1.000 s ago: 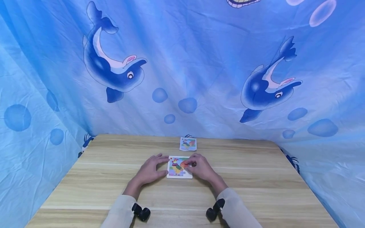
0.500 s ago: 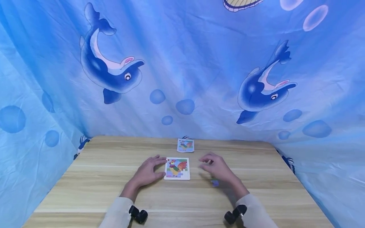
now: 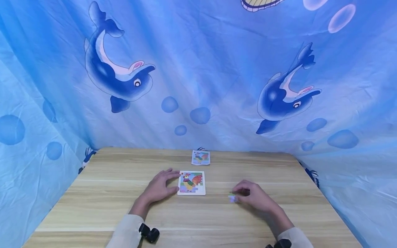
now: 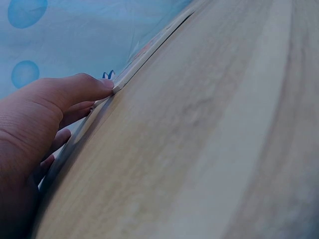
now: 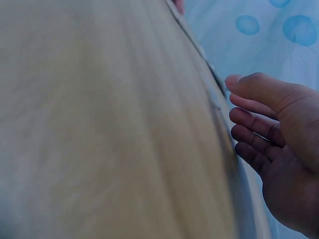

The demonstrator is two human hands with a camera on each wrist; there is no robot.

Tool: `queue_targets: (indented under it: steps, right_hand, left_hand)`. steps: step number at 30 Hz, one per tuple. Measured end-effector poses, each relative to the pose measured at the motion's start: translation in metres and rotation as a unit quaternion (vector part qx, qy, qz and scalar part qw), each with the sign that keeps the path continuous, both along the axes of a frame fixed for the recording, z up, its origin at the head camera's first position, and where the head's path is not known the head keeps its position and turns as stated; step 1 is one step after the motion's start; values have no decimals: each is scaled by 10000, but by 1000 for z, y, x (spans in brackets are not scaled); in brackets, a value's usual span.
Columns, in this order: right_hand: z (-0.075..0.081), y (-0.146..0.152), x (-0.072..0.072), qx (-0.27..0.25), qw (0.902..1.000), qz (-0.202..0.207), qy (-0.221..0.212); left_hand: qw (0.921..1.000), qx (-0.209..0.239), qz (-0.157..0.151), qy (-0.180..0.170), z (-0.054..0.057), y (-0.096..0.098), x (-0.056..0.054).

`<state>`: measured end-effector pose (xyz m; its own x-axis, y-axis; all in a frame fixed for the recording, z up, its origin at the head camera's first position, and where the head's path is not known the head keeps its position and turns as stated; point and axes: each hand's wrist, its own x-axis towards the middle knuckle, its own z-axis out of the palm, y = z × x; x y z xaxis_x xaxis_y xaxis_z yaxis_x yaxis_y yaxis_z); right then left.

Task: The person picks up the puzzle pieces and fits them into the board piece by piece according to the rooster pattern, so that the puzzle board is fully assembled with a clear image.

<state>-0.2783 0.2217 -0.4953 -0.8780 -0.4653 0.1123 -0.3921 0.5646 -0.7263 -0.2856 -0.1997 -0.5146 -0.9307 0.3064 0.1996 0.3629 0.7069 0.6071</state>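
Observation:
A small framed jigsaw puzzle [image 3: 190, 183] with a rooster picture lies on the table; its lower right part is bare white. My left hand [image 3: 161, 186] rests at the frame's left side in the head view, thumb low and fingers at the upper corner. The left wrist view shows that thumb [image 4: 97, 88] at the frame's edge. Farther right lies a loose blue-purple and green puzzle piece [image 3: 232, 198]. Around it my right hand [image 3: 255, 195] spreads thumb and forefinger, the thumb tip right at its side. In the right wrist view the right hand's fingers [image 5: 244, 117] are loosely bent.
Behind the puzzle, near the table's far edge, lies a picture card [image 3: 200, 157] with the same rooster. The wooden table [image 3: 124, 165] meets a blue curtain [image 3: 229, 86] printed with dolphins and bubbles at the back.
My right hand has left the puzzle and moved right and toward me, down to the loose piece. The left hand keeps its place at the frame; the head view has shifted slightly.

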Motion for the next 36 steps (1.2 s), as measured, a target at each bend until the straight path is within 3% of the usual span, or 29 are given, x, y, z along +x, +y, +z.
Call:
queue_targets:
  steps: [5,14,27,36]
  right_hand:
    - [-7,5,1,-176,9995,209,-182]
    - [-13,10,0,-390,9983,419,-110]
    - [-12,6,5,-350,9986,142,-358]
    - [-17,6,3,-265,9993,-13,-273]
  left_hand:
    - [10000,6,-45,22,1,0,1]
    - [10000,-40,-44,23,1,1,0]
    - [10000,-23,-92,19,2,0,1]
    - [9999,-48,-122,68,0,0,-1]
